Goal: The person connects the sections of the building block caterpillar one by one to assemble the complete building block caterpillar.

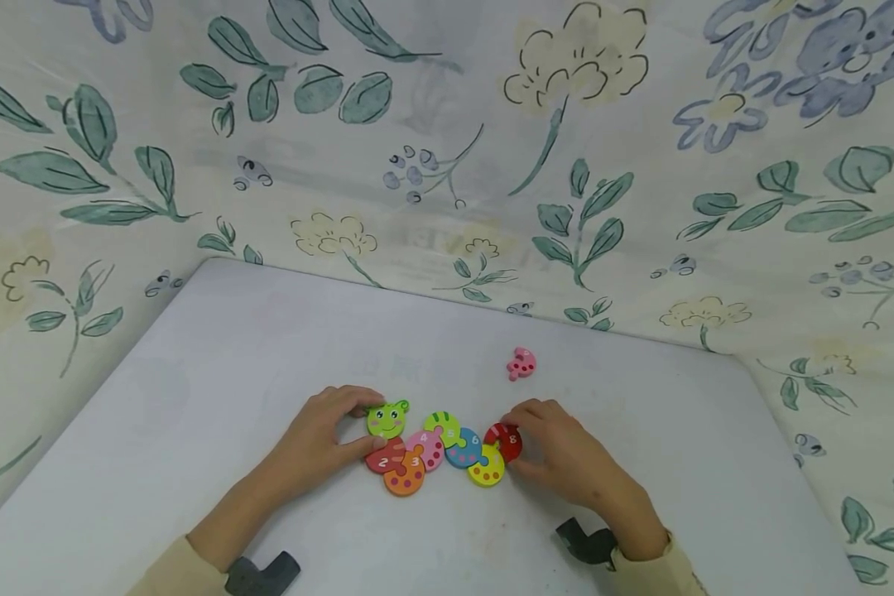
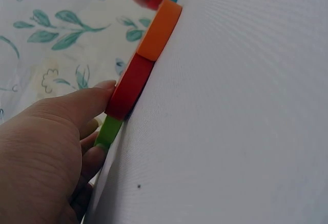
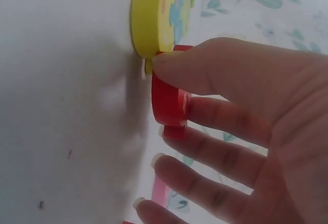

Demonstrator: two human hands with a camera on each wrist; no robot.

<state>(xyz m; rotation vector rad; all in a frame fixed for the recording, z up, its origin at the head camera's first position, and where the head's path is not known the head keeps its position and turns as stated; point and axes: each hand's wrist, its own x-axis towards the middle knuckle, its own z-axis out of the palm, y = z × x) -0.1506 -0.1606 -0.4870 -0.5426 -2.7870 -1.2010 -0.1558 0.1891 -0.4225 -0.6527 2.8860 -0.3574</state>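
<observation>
Between the two hands, on the white table (image 1: 216, 348), a caterpillar puzzle chain (image 1: 435, 451) is lying flat, its long axis running left to right across the person's front.

- Left end: green head piece (image 1: 386, 419), smiling face up, with the red piece numbered 2 (image 1: 382, 457) just below it. The left hand (image 1: 319, 439) is bracketing this end, fingers curling over the top of the head piece and thumb pressing against the red piece's edge; the left wrist view is showing the thumb tip touching that red edge.
- Middle: orange piece 3 (image 1: 406, 476), pink piece 4 (image 1: 427, 447), green piece 5 (image 1: 443, 425), blue piece 6 (image 1: 465, 448) and yellow piece (image 1: 487, 468), all interlocked in a wavy row.
- Right end: red piece numbered 8 (image 1: 503, 441), touching the yellow piece. The right hand (image 1: 566, 454) is pinching it, thumb on the near edge and forefinger on the far edge, the remaining fingers spreading loosely, as the right wrist view is showing.
- Apart: loose pink piece (image 1: 521, 363), lying well beyond the chain, farther from the person and slightly right of centre. It is sitting nearer the right hand than the left, and nearer the chain's right end.
- Surround: floral cloth backdrop (image 1: 447, 165) is rising behind and beside the table.
</observation>
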